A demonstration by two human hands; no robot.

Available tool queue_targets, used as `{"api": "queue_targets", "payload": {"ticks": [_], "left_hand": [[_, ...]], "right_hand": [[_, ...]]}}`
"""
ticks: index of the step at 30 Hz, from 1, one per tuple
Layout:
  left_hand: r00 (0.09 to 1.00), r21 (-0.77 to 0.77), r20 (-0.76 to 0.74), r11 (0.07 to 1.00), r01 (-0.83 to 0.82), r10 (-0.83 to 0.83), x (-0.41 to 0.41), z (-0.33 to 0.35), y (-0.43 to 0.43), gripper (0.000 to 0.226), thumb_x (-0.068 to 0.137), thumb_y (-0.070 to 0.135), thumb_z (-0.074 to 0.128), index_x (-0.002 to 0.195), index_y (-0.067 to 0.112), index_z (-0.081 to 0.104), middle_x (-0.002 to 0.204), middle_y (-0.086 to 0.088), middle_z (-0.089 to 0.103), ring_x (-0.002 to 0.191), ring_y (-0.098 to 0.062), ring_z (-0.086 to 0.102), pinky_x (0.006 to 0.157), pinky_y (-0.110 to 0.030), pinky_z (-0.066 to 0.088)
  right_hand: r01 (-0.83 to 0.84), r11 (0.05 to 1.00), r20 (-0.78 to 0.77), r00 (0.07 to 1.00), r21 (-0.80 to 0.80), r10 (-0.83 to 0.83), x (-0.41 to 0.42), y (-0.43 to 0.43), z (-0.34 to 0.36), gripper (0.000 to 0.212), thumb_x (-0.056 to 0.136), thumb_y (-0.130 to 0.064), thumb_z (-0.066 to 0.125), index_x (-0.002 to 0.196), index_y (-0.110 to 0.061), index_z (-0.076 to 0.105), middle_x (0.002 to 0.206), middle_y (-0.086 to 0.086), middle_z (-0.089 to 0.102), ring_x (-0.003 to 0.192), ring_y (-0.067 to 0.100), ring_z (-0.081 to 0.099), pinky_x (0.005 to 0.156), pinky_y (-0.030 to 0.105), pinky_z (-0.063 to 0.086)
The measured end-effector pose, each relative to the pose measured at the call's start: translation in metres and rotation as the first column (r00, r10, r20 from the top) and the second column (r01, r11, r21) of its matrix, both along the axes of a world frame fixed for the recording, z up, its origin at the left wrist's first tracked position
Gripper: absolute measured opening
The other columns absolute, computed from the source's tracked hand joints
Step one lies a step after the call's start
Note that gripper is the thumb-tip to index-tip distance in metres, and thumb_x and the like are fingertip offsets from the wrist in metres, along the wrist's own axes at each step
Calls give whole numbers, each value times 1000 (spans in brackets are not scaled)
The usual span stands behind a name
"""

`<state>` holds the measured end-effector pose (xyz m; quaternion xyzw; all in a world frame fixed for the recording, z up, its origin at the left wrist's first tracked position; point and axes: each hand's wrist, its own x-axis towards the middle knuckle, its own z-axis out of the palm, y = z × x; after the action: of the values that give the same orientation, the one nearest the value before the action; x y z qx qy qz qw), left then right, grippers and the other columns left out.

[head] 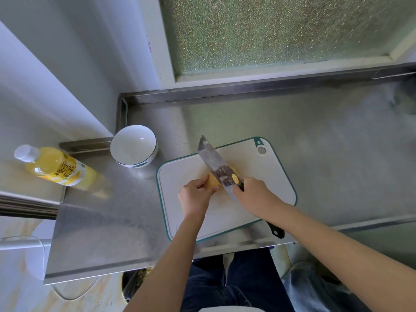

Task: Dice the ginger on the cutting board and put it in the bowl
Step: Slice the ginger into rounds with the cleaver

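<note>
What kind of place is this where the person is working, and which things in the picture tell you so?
Most likely a kitchen, perhaps a simple or commercial one. A stainless steel counter with a raised back edge carries a cutting board, where a knife cuts ginger. A white bowl stands nearby.

Bare steel counter [326,140] open right of right hand [254,190] and beyond knife [216,163]. Bowl [134,146] up-left of left hand [195,194], path clear; bottle [56,167] farther left.
</note>
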<state>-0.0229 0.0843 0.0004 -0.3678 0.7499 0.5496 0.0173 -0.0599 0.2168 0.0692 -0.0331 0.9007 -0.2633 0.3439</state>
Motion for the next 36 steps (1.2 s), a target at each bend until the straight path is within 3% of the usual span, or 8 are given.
{"api": "queue_targets", "payload": {"ticks": [11, 16, 20, 24, 27, 30, 36], "left_hand": [[1000, -20, 4, 1000, 20, -20, -1, 0, -1, 44, 67, 15, 81, 110, 11, 69, 105, -3, 70, 89, -9, 59, 81, -14, 39], [1000, -38, 3, 999, 30, -30, -1, 0, -1, 44, 68, 15, 80, 110, 12, 69, 104, -2, 70, 87, -7, 58, 77, -12, 38], [999, -53, -1, 998, 45, -45, -2, 0, -2, 43, 67, 13, 80, 108, 10, 69, 104, -4, 70, 86, -8, 57, 67, -4, 36], [998, -76, -9, 995, 57, -57, -1, 2, -2, 42, 66, 12, 81, 106, 8, 70, 102, -5, 71, 83, -8, 58, 68, -3, 38], [999, -54, 0, 997, 54, -55, 0, 4, -4, 42, 66, 13, 81, 107, 9, 70, 100, -4, 72, 83, -7, 59, 76, -11, 40], [998, -46, 3, 997, 64, -64, 0, 4, -4, 42, 66, 14, 81, 106, 12, 71, 99, -3, 72, 82, -7, 60, 69, -5, 39], [996, -74, 1, 994, 86, -86, -2, 5, -2, 42, 68, 15, 79, 109, 12, 70, 103, -4, 71, 84, -6, 59, 77, -10, 39]], "right_hand": [[-6, 1000, 24, 1000, 25, 6, -9, -12, 6, 37, 95, -26, 41, 60, -17, 37, 62, 2, 44, 49, 17, 39, 44, 25, 31], [1, 1000, 13, 1000, 29, -2, -14, -24, 6, 38, 96, -25, 41, 59, -18, 35, 65, 5, 44, 64, 29, 47, 56, 30, 37], [13, 1000, 10, 1000, 28, -13, -12, -26, 5, 39, 96, -25, 41, 59, -19, 33, 65, 4, 43, 64, 28, 46, 53, 29, 37], [3, 1000, -5, 1000, 30, -3, -3, -24, 5, 37, 96, -23, 40, 60, -19, 33, 76, 8, 49, 74, 28, 45, 66, 30, 36], [-20, 999, 5, 1000, 45, 20, 4, -17, 6, 38, 97, -24, 39, 60, -19, 33, 70, 5, 47, 69, 26, 45, 57, 27, 34], [-7, 998, 21, 1000, 56, 6, 12, -8, 6, 36, 97, -23, 37, 62, -18, 33, 65, 1, 43, 55, 17, 40, 47, 26, 28], [11, 999, 39, 999, 33, -12, 7, -8, 9, 37, 97, -25, 37, 61, -16, 37, 64, 1, 44, 53, 13, 40, 46, 25, 29]]}}
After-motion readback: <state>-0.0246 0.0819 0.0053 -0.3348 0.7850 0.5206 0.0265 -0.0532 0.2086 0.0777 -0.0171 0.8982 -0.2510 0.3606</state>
